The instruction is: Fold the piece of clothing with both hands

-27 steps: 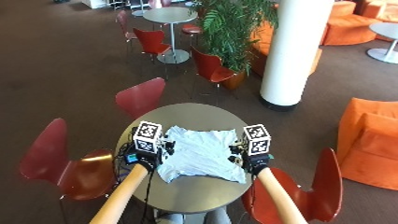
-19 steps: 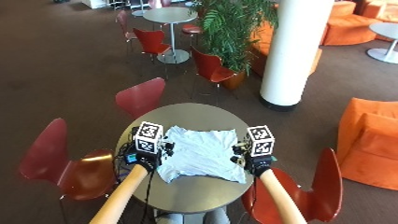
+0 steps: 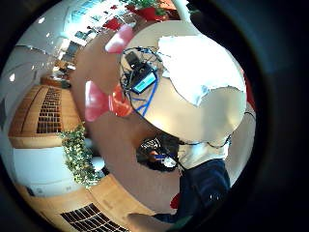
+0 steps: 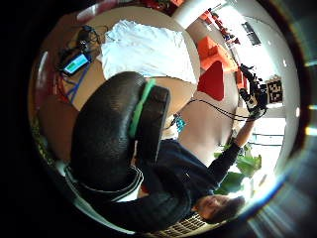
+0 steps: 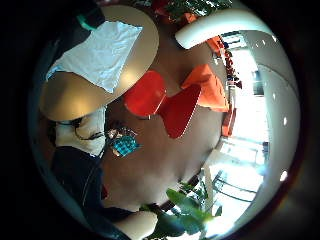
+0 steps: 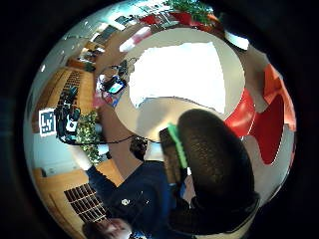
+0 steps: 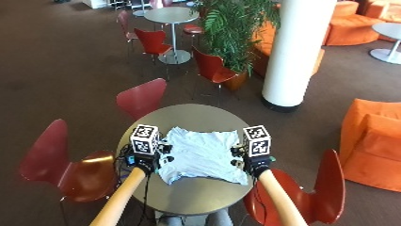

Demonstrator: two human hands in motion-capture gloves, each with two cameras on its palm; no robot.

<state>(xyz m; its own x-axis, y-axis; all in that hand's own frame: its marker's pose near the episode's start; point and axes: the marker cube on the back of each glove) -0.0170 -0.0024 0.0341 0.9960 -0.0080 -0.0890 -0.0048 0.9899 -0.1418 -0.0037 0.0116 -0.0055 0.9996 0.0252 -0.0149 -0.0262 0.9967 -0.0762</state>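
Pale blue T-shirt (image 7: 202, 155): spread flat, unfolded, mid-counter (image 7: 191, 202). My left hand (image 7: 148, 162) and right hand (image 7: 253, 163) sit at its side edges; whether fingers grip cloth, I cannot tell. Advice: pinch matching edges evenly, lift together, fold squarely.

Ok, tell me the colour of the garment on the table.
Pale blue-white, plain; the garment shows best in the outside view.

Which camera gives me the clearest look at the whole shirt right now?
The outside view: the pale blue shirt lies spread and whole on the round table. Palm views show it too, farther off and partly cut by the table edge or glove.
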